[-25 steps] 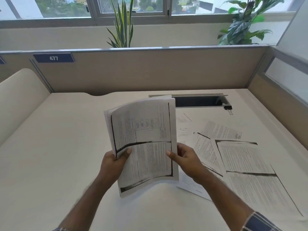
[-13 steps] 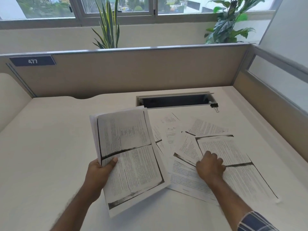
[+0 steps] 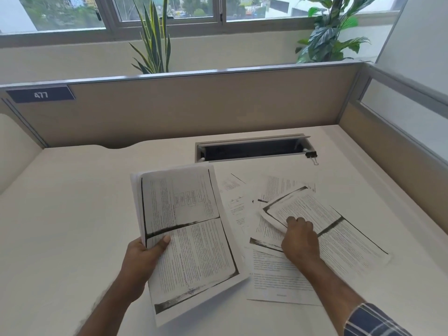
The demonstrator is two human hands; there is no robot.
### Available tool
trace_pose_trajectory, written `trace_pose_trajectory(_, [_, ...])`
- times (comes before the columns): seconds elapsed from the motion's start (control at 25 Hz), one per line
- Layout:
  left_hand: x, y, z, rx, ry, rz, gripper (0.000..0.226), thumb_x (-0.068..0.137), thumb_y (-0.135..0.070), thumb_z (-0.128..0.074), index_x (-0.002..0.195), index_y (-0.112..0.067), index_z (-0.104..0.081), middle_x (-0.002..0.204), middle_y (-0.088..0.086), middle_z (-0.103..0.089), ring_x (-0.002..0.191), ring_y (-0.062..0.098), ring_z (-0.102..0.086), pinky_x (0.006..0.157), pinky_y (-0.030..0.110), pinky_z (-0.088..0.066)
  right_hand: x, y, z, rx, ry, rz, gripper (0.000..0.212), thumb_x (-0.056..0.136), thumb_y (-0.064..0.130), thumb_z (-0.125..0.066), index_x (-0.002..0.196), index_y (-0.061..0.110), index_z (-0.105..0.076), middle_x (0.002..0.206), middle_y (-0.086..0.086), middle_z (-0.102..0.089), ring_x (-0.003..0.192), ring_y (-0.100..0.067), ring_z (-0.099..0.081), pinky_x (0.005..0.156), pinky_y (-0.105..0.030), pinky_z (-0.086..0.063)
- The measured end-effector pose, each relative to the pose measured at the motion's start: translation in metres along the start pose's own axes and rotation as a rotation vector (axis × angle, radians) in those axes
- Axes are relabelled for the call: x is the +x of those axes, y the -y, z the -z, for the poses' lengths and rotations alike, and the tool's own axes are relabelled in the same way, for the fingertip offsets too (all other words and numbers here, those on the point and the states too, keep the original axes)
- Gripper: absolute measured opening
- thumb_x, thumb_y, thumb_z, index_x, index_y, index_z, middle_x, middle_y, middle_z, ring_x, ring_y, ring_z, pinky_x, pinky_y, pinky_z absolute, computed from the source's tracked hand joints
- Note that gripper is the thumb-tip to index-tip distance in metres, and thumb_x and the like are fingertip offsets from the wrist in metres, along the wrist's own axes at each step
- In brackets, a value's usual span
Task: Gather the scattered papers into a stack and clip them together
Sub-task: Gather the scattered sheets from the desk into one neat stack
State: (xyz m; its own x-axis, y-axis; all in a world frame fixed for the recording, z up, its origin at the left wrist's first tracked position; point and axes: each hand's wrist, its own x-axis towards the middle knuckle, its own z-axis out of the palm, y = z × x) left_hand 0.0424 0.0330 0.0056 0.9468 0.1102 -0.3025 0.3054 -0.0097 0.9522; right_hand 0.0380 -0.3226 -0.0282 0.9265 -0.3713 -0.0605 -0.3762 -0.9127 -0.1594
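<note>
The gathering looks partly done; the left hand (image 3: 143, 259) grips a stack of printed sheets (image 3: 186, 236) by its left edge, thumb on top, holding it tilted above the desk (image 3: 68, 214); the right hand (image 3: 299, 238) has its fingers curled on the near left edge of a loose photocopied sheet (image 3: 324, 226), whose corner lifts off the pile; several more scattered papers (image 3: 271, 270) lie overlapping beneath and beside it, not yet collected; the black binder clip (image 3: 311, 155) sits untouched at the right end of the cable slot (image 3: 252, 150), well apart from both hands; so I judge that collecting the rest, squaring the stack and clipping all remain.
</note>
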Motion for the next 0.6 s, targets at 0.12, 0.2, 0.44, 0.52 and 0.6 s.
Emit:
trace_pose_trajectory(0.12, [0.005,-0.002,0.002,-0.015,-0.007,0.018,0.018,0.092,-0.011,-0.066,0.106,-0.002,-0.071,0.096,0.016,-0.079,0.09,0.038,-0.075,0.084,0.053,-0.059,0.009,0.006,0.006,0.157,-0.106,-0.093,0.02,0.085,0.013,-0.052,0.102,0.007,-0.061,0.095,-0.011,-0.065,0.087,-0.029,-0.06,0.071,-0.039,-0.053])
trace_pose_trajectory(0.2, [0.008,-0.004,0.002,-0.022,-0.008,0.022,0.017,0.092,-0.01,-0.066,0.105,-0.002,-0.071,0.096,0.017,-0.079,0.089,0.038,-0.075,0.083,0.051,-0.06,0.019,0.013,0.013,0.262,-0.17,-0.126,0.019,0.087,0.015,-0.053,0.102,0.005,-0.059,0.09,-0.013,-0.065,0.081,-0.032,-0.061,0.066,-0.038,-0.053])
trace_pose_trajectory(0.44, [0.019,-0.004,0.001,-0.051,-0.004,0.053,0.019,0.091,-0.009,-0.066,0.108,-0.002,-0.07,0.098,0.017,-0.079,0.09,0.037,-0.076,0.081,0.049,-0.06,0.055,0.049,0.024,0.468,-0.101,-0.132,0.039,0.089,0.014,-0.055,0.126,0.004,-0.047,0.102,-0.017,-0.067,0.087,-0.036,-0.064,0.063,-0.032,-0.045])
trace_pose_trajectory(0.52, [0.021,-0.003,0.0,-0.052,0.005,0.067,0.019,0.091,-0.009,-0.066,0.109,-0.002,-0.07,0.098,0.017,-0.079,0.09,0.037,-0.076,0.081,0.05,-0.06,0.058,0.064,0.015,0.438,0.017,-0.115,0.038,0.088,0.016,-0.055,0.123,0.004,-0.048,0.107,-0.017,-0.065,0.093,-0.035,-0.063,0.067,-0.034,-0.05])
trace_pose_trajectory(0.6, [0.022,0.0,0.0,-0.049,0.009,0.08,0.019,0.091,-0.01,-0.066,0.108,-0.002,-0.069,0.097,0.016,-0.079,0.089,0.037,-0.076,0.08,0.049,-0.06,0.053,0.076,0.003,0.284,0.132,-0.115,0.035,0.086,0.021,-0.056,0.117,0.006,-0.052,0.116,-0.014,-0.057,0.106,-0.032,-0.056,0.081,-0.041,-0.052])
